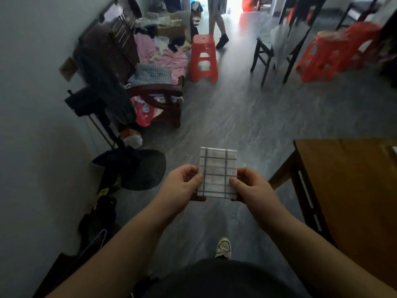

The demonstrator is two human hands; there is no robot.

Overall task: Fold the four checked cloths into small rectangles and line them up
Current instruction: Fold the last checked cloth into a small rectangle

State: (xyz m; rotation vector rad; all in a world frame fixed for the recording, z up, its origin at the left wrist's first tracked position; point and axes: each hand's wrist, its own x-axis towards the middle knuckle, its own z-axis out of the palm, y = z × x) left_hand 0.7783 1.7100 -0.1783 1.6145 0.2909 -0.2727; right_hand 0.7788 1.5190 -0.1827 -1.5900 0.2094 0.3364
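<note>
Head-camera view, looking down and forward over two bare forearms. Held in mid-air above a grey floor [247, 117]: one checked cloth [218, 173], white with dark grid lines, already folded down to a small, flat rectangle. Gripped at its near corners from either side, with the left hand [182, 182] pinching the left edge and the right hand [250, 186] pinching the right edge, thumbs on the upper face and fingers curled underneath, neither hand spread open. Off to the right, apart from the cloth, the corner of a brown wooden table [343, 179], probably the place for lining up. No sign of the other three cloths in view. Further back, a wooden bench heaped with clothes [156, 67], a red stool [204, 58] and the legs of another person [218, 29]. Below, one pale shoe [223, 247] on the floor. Likely risks from here: layers springing open or sliding out of square through a loosened or uneven pinch during the carry; a drop onto the floor from releasing one side too soon; a crooked row from setting the rectangle down at an angle or too close to the table edge.
</note>
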